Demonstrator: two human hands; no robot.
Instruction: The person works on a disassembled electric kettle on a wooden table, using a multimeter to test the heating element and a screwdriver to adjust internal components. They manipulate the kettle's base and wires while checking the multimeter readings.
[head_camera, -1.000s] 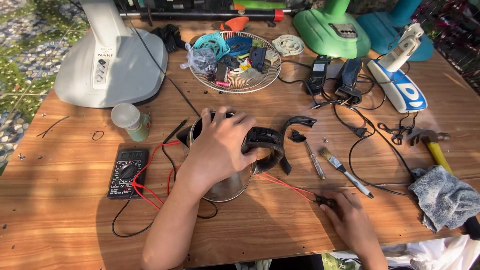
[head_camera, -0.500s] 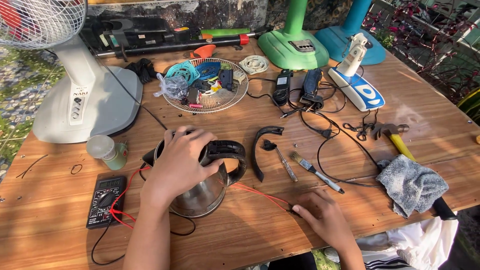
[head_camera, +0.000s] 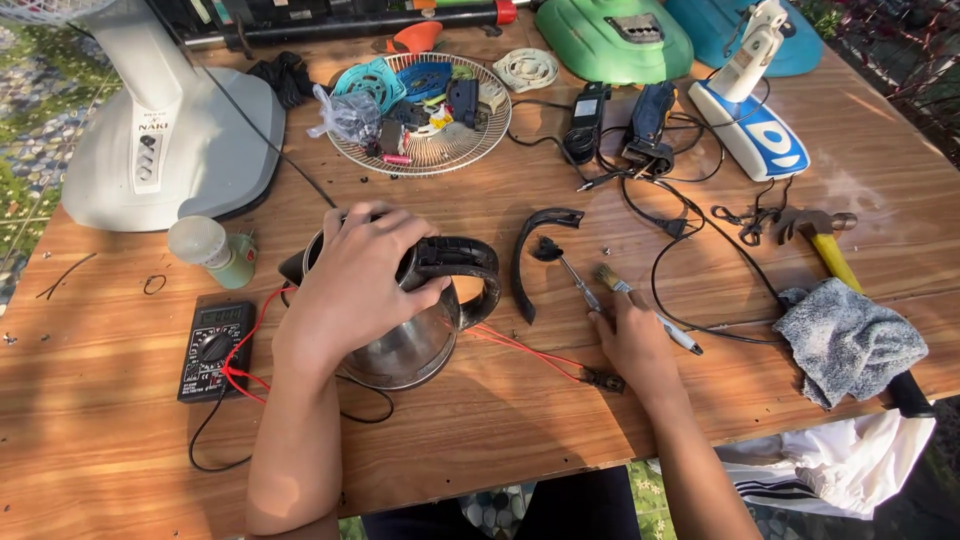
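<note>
Kettle lies near the front edge of the tabletop, left of middle, tipped so its steel body faces the camera. The left hand is clamped over its top, fingers curled round the rim beside the black handle, as it was a second ago. The right hand has moved: then it rested at the front edge, now it reaches further in, fingers spread and touching the screwdriver and the brush; whether they grip either I cannot tell. So the kettle is being held steady while a tool is being sought. Red leads run under the hand to the meter near the left edge.
</note>
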